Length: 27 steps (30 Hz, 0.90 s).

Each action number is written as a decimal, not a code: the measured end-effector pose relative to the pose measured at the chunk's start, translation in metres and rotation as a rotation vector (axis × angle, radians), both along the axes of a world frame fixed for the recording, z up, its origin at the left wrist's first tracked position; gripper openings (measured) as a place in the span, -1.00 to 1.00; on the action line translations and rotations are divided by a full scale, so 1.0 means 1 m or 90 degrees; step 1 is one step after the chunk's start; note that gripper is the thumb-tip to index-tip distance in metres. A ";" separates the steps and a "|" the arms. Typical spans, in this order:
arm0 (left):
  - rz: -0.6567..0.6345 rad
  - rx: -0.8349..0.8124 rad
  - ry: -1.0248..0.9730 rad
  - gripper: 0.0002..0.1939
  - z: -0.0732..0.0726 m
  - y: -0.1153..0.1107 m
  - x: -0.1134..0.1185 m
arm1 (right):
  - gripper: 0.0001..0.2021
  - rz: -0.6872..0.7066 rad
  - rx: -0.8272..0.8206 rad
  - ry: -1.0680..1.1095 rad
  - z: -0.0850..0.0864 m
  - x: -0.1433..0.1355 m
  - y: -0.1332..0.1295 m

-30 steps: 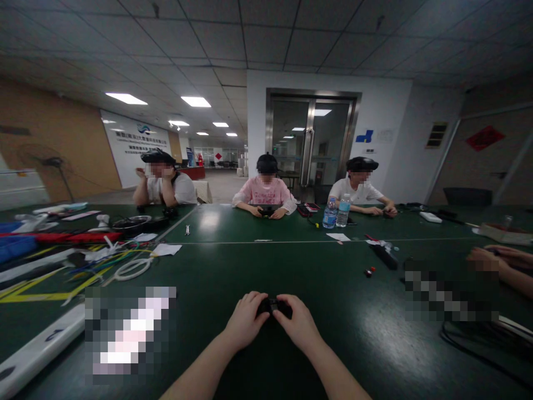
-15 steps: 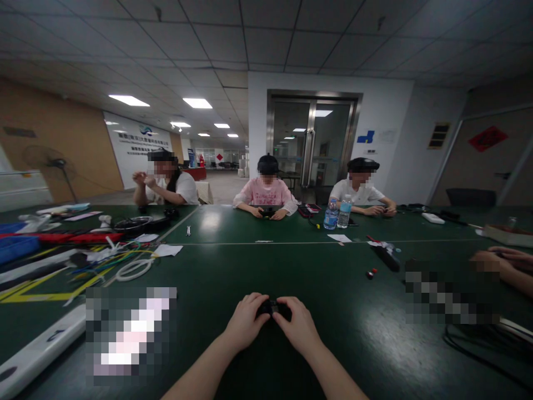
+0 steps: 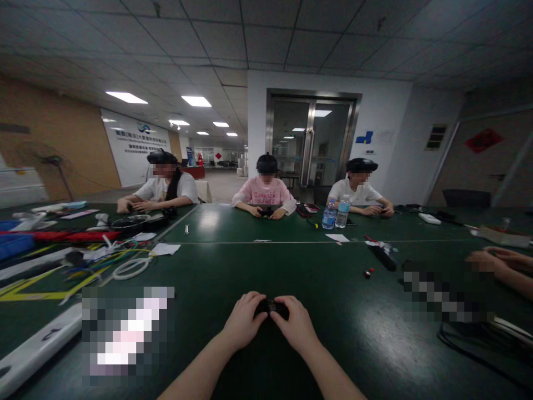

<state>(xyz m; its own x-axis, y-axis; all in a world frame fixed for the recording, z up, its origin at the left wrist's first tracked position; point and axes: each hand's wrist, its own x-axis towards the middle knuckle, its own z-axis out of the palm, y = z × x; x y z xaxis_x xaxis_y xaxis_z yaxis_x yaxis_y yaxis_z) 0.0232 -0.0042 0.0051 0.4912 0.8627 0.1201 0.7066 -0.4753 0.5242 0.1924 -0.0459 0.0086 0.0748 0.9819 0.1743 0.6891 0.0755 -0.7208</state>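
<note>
A small black object (image 3: 272, 306) is held between my two hands, low over the green table (image 3: 208, 266). My left hand (image 3: 245, 319) has its fingers curled round the object's left end, with the thumb along its near side. Round the right end, my right hand (image 3: 296, 322) grips in the same way, thumb near the middle. Most of the object is covered by my fingers, so I cannot make out what it is.
A white power strip (image 3: 41, 350) and tangled cables (image 3: 131, 268) lie at the left. Two water bottles (image 3: 335, 213) stand beyond the centre. Three people sit across the table; another person's hands (image 3: 495, 264) are at the right, near black cables (image 3: 470, 353).
The person at the far left has lowered their raised hands to the table. The view has shifted slightly; my hands keep the same hold on the black object.
</note>
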 end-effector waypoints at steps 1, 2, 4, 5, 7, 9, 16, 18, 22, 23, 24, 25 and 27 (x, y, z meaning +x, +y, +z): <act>-0.003 0.004 0.000 -0.58 0.000 0.000 0.000 | -0.70 0.005 0.005 -0.008 0.000 0.000 0.000; -0.004 0.005 -0.001 -0.58 0.000 0.000 0.000 | -0.70 0.007 0.007 -0.015 0.000 0.001 0.001; -0.006 0.003 -0.001 -0.58 0.001 0.000 0.001 | -0.70 0.007 0.001 -0.024 0.001 0.001 0.001; -0.006 0.000 -0.001 -0.58 0.002 -0.001 0.001 | -0.70 0.007 -0.004 -0.025 0.001 0.001 0.001; -0.005 -0.004 0.000 -0.58 0.003 -0.001 0.001 | -0.70 0.006 -0.011 -0.024 0.003 0.000 0.000; -0.002 -0.011 0.000 -0.58 0.004 -0.001 0.000 | -0.70 0.007 -0.018 -0.017 0.004 0.000 -0.002; 0.002 -0.020 0.006 -0.57 0.005 -0.002 0.001 | -0.70 0.001 -0.037 -0.010 0.007 -0.001 -0.004; 0.003 -0.022 0.003 -0.57 0.005 -0.002 0.001 | -0.70 0.003 -0.036 -0.009 0.008 -0.002 -0.004; 0.003 -0.026 0.004 -0.57 0.006 -0.003 0.000 | -0.70 0.002 -0.046 -0.002 0.010 -0.002 -0.004; 0.005 -0.028 0.006 -0.57 0.006 -0.003 0.000 | -0.70 0.001 -0.050 0.000 0.010 -0.002 -0.004; 0.007 -0.029 0.007 -0.57 0.007 -0.003 0.001 | -0.70 0.001 -0.053 0.001 0.010 -0.002 -0.005; 0.007 -0.030 0.006 -0.57 0.007 -0.004 0.001 | -0.70 0.002 -0.056 0.001 0.010 -0.001 -0.005; 0.008 -0.028 0.003 -0.58 0.007 -0.004 0.001 | -0.71 0.003 -0.052 -0.004 0.010 -0.001 -0.005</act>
<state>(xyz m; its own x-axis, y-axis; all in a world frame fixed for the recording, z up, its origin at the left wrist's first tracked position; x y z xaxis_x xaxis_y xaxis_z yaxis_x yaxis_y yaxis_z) 0.0241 -0.0077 0.0124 0.4811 0.8731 0.0790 0.7149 -0.4429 0.5412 0.1911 -0.0507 0.0185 0.0693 0.9932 0.0940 0.6929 0.0199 -0.7208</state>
